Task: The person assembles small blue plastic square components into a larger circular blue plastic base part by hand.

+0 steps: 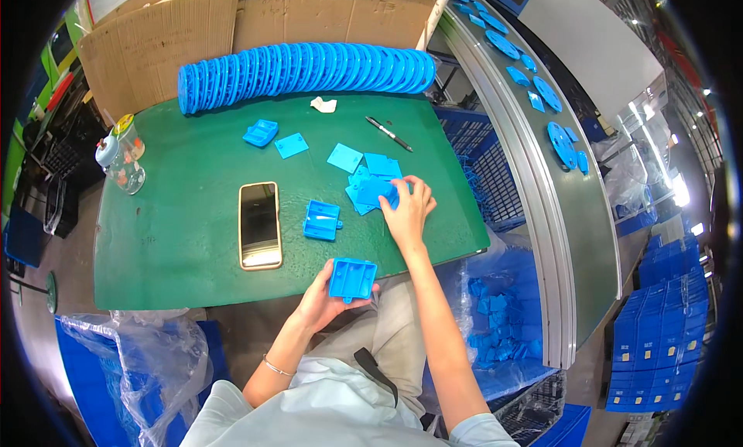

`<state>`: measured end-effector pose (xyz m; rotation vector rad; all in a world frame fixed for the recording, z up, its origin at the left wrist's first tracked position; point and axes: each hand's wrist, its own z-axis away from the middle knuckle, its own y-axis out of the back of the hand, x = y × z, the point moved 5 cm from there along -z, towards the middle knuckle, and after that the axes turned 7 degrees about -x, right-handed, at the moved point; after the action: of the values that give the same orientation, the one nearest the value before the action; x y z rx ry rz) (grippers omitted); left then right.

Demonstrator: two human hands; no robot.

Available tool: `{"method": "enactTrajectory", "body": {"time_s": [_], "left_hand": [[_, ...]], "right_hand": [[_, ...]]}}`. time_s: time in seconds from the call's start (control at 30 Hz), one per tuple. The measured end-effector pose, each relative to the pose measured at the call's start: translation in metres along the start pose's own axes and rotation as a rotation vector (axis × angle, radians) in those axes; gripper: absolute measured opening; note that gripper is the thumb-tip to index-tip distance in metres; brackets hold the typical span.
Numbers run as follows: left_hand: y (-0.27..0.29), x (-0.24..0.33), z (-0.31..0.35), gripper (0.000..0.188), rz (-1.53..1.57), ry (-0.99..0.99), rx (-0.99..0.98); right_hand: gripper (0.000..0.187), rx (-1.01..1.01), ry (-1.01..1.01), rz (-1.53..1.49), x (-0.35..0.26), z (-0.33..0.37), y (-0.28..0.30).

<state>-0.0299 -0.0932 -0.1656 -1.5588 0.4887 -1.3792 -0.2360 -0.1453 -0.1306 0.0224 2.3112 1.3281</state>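
My left hand [316,301] holds a blue plastic battery-box-like tray [353,279] just off the table's front edge, its open compartments facing up. At the right of the green table, my right hand [410,211] grips a flat blue plastic plate [376,190] between thumb and fingers. Several similar flat plates [382,165] lie in a loose pile under and behind it. Another open blue box [322,220] rests on the table between my hands and a phone. Farther back are one more blue box [261,133] and a single flat plate [292,145].
A phone [260,226], a pen [388,133] and a clear bottle [122,168] lie or stand on the green table [178,246]. A long row of blue rings [306,74] lines the back. On the right runs a conveyor [569,238]; a lined bin [503,323] of blue parts sits below.
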Motion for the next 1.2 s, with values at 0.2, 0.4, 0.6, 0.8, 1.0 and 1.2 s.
{"method": "enactTrajectory", "body": {"time_s": [0.2,0.4,0.6,0.8,1.0,1.2], "left_hand": [[-0.017,0.017,-0.012,0.046,0.179,-0.280,-0.003],[-0.050,0.003,-0.031,0.038,-0.157,-0.518,0.119],[-0.078,-0.017,-0.035,0.040,-0.064,-0.416,0.050],[-0.098,-0.031,-0.038,0.063,-0.277,-0.341,0.036],[-0.102,-0.046,-0.035,0.066,-0.326,-0.162,0.024],[-0.094,-0.053,-0.034,0.059,-0.462,-0.100,0.017]], "right_hand": [[0.016,-0.115,-0.035,-0.600,-0.035,0.052,0.039],[0.021,-0.016,0.000,-0.838,-0.060,0.108,0.082],[0.031,0.093,-0.059,-0.763,-0.034,0.134,0.112],[0.041,0.141,-0.017,-0.624,-0.031,0.145,0.131],[0.044,0.192,-0.001,-0.538,-0.019,0.155,0.147],[0.046,0.089,0.116,-0.537,-0.012,0.157,0.154]]}}
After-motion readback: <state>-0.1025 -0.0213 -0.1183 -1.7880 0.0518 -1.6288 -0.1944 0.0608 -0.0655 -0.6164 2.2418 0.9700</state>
